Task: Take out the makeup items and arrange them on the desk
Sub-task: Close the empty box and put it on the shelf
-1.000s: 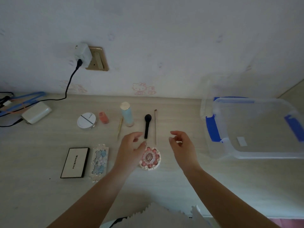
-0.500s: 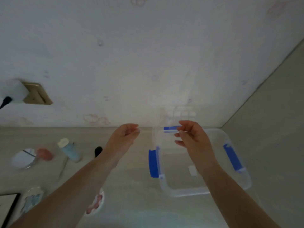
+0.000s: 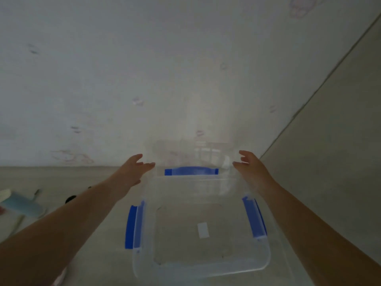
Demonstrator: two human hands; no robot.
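Since the earlier frame both hands have left the laid-out makeup and reached out to the clear box, the view swinging right with them. At the far left edge of the frame a pale blue bottle [image 3: 22, 205] lies on the surface [image 3: 61, 178], blurred. The left hand [image 3: 132, 172], fingers released, hovers at the box's upper left corner. The clear box [image 3: 198, 263] at lower centre looks empty, so unpacking seems done. The right hand [image 3: 250, 168], fingers released, reaches its upper right corner, perhaps toward the lid behind
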